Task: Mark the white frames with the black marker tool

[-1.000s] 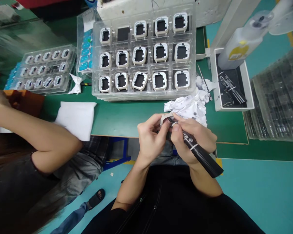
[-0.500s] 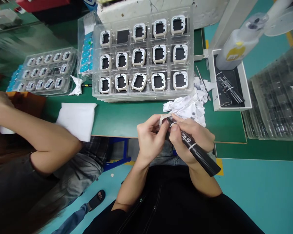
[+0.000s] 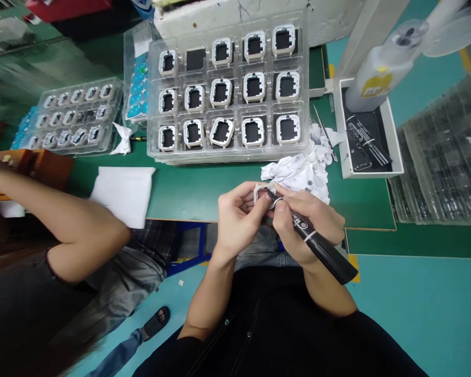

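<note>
My hands are close together at the front edge of the worktop [image 3: 184, 200], fingertips nearly meeting around one small part. My left hand [image 3: 235, 222] pinches a pale, square-cornered frame [image 3: 258, 192] between thumb and fingers, its top edge tipped up into view. My right hand [image 3: 310, 220] is closed around a black marker [image 3: 325, 254], whose narrow end points into the frame; my fingers crowd that spot, so I can't tell whether the tip touches. The marker's thick end slants back toward me, past the worktop's edge and over my lap, with open room around it.

Just beyond my fingers lie crumpled white wipes [image 3: 298, 172], crowding the space ahead and to the right. Past them, tweezers [image 3: 325, 135] lean toward a white box [image 3: 372, 173] near the worktop's right end, and a bottle [image 3: 379, 78] stands in it. A strip of green shows between the worktop's front edge and the clear tray [image 3: 227, 156], which holds rows of similar frames. This strip runs left to a folded white cloth [image 3: 121, 192], whose near corner overhangs the edge. There a co-worker's bare arm [image 3: 66, 209] reaches across, its elbow overlapping the cloth, well apart from my left hand.
</note>
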`<state>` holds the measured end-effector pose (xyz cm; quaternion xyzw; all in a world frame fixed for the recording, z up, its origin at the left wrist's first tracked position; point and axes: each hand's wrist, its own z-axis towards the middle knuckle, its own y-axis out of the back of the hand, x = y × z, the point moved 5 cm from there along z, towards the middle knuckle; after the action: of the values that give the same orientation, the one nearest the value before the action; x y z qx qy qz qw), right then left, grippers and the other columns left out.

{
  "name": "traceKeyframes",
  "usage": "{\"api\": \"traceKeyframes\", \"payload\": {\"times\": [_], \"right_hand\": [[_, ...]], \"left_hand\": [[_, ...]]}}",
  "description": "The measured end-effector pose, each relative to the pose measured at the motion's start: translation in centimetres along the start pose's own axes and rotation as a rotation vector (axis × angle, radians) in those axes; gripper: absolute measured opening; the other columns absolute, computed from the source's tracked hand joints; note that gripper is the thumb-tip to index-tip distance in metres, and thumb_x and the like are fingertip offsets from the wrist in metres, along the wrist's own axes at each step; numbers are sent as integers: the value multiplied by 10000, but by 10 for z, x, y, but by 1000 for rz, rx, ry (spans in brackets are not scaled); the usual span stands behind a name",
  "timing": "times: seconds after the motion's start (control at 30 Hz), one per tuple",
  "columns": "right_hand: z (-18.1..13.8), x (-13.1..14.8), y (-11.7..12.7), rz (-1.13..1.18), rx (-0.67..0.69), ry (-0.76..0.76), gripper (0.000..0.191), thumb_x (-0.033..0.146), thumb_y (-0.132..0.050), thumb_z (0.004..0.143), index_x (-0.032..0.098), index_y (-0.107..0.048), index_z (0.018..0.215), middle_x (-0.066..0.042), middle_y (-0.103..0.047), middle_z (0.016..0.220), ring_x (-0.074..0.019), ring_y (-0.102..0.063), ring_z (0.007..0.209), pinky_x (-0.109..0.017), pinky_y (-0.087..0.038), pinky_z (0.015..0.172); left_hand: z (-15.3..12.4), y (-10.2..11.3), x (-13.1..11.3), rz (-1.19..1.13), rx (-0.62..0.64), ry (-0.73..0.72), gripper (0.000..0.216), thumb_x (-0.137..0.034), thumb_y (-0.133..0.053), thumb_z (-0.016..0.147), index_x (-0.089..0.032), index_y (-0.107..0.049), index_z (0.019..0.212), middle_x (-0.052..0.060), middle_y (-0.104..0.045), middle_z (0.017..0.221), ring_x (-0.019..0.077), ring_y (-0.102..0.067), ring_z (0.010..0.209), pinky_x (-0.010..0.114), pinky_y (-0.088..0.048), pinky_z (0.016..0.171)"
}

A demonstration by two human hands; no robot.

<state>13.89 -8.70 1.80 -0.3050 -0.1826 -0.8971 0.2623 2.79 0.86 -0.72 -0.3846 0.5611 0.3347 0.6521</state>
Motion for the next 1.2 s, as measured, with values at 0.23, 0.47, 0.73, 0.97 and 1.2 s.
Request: {"api": "traceKeyframes", "payload": {"times": [0.23, 0.47, 0.73, 0.97, 1.2], "right_hand": [[1, 1, 1, -27, -4, -7, 206, 37, -763, 942, 188, -736, 1079, -79, -843, 1045, -232, -849, 988, -318, -724, 850], [1, 0, 1, -36, 19, -27, 213, 52, -765, 949, 209, -730, 1088, -60, -842, 1064, -232, -848, 996, -332, -728, 864], [1, 0, 1, -50, 16, -19, 222, 58, -762, 953, 219, -732, 1104, -50, -843, 1055, -224, -847, 942, -327, -731, 805], [2, 1, 0, -61, 28, 0, 232, 48, -758, 948, 220, -722, 1099, -34, -836, 1016, -239, -849, 979, -346, -747, 856], [3, 3, 2, -98, 22, 9, 211, 47, -756, 953, 217, -705, 1067, -8, -809, 924, -231, -850, 973, -308, -741, 868]], "left_hand": [[0, -1, 1, -9, 18, 3, 170, -259, -936, 893, -149, -839, 979, 40, -806, 870, 133, -741, 702, 194, -644, 696], [-1, 1, 4, 27, 24, -20, 160, -279, -900, 931, -150, -838, 1003, 50, -817, 916, 141, -760, 778, 192, -640, 738], [-2, 1, 4, 107, 8, -27, 235, -381, -841, 979, -149, -824, 1014, 53, -796, 860, 156, -741, 754, 233, -638, 724], [-6, 4, 8, 191, -6, -51, 204, -357, -803, 1018, -159, -827, 1060, 44, -785, 894, 141, -704, 760, 216, -581, 704], [-9, 4, 6, 308, -7, -86, 189, -336, -760, 1047, -160, -825, 1071, 22, -735, 838, 133, -649, 744, 224, -526, 692]]}}
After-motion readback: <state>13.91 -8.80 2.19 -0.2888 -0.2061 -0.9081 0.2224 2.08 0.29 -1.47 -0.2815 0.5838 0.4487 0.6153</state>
